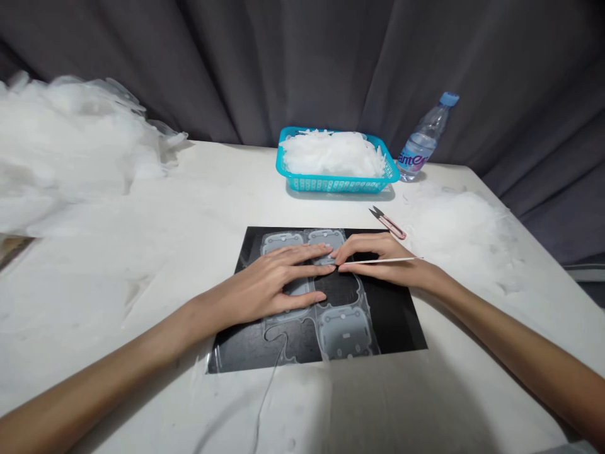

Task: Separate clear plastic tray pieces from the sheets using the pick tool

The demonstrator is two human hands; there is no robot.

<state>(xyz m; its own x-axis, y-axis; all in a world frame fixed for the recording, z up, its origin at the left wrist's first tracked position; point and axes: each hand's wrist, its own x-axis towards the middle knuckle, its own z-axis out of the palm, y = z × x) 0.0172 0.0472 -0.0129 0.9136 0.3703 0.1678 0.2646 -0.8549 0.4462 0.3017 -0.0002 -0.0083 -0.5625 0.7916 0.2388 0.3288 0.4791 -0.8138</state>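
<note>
A black mat [392, 321] lies on the white table, and on it rests a clear plastic sheet of moulded rounded pieces [343, 331]. My left hand [278, 284] lies flat on this sheet, fingers stretched out and pressing it down. My right hand [378, 258] meets the left fingertips from the right and pinches a thin white stick [392, 260], whose tip points at the sheet just beside those fingertips. A thin thread [269, 378] trails from the sheet toward the table's front edge.
Small pink-handled snips [390, 222] lie just behind the mat. Further back stand a turquoise basket [331, 183] full of clear plastic pieces and a water bottle [425, 142]. Heaps of clear plastic sit far left [66, 145] and right [463, 221]. A grey curtain hangs behind.
</note>
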